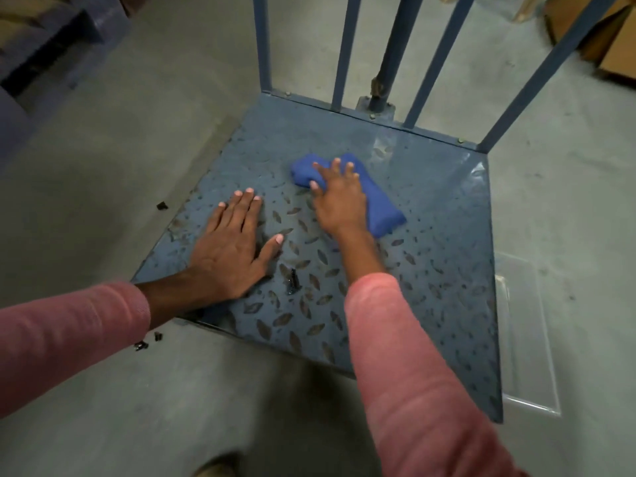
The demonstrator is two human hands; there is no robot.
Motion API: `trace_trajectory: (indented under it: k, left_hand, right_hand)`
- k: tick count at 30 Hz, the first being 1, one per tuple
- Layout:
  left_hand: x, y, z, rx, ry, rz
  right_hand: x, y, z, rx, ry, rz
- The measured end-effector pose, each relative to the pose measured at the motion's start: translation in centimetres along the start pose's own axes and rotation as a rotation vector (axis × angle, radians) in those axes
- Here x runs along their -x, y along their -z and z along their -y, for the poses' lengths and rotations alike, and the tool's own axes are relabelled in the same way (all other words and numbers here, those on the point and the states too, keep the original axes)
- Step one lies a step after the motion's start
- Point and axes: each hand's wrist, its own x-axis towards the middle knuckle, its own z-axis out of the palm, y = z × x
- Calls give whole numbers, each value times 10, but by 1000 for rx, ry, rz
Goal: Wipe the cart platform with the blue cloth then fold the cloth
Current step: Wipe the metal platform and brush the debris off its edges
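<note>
The cart platform (430, 242) is a blue steel plate with a raised diamond tread, seen from above. A bunched blue cloth (380, 210) lies near the plate's middle. My right hand (339, 197) presses on the cloth with its fingers spread and straight; part of the cloth is hidden under the palm. My left hand (230, 249) rests flat on the bare plate to the left of the cloth, fingers straight and thumb out. Both arms wear pink sleeves.
Blue upright bars (344, 49) rise from the platform's far edge. A small black piece (293, 282) lies on the plate between my arms, and more black bits (148, 342) lie on the grey concrete floor. A clear plastic sheet (526, 335) sits right of the cart. Cardboard (616, 53) is far right.
</note>
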Motion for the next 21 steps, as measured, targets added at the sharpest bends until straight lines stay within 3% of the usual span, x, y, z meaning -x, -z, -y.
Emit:
trace_trajectory:
  k: [3, 5, 9, 11, 13, 16, 21]
  left_hand:
    - [0, -2, -3, -19, 12, -22]
    - [1, -2, -4, -3, 13, -29]
    - [3, 1, -2, -2, 9, 6]
    - [3, 1, -2, 6, 7, -6]
    - [2, -2, -1, 3, 9, -20]
    - [1, -4, 0, 1, 6, -16]
    - [13, 3, -2, 20, 63, 1]
  right_hand:
    - [-12, -7, 51, -195, 155, 136]
    - [-14, 3, 48, -326, 188, 65]
    - [11, 36, -33, -67, -158, -337]
    - [35, 45, -76, 101, -353, -278]
    - [45, 32, -98, 112, -463, -197]
    - [37, 2, -82, 103, -390, -230]
    - [-9, -44, 24, 31, -180, -165]
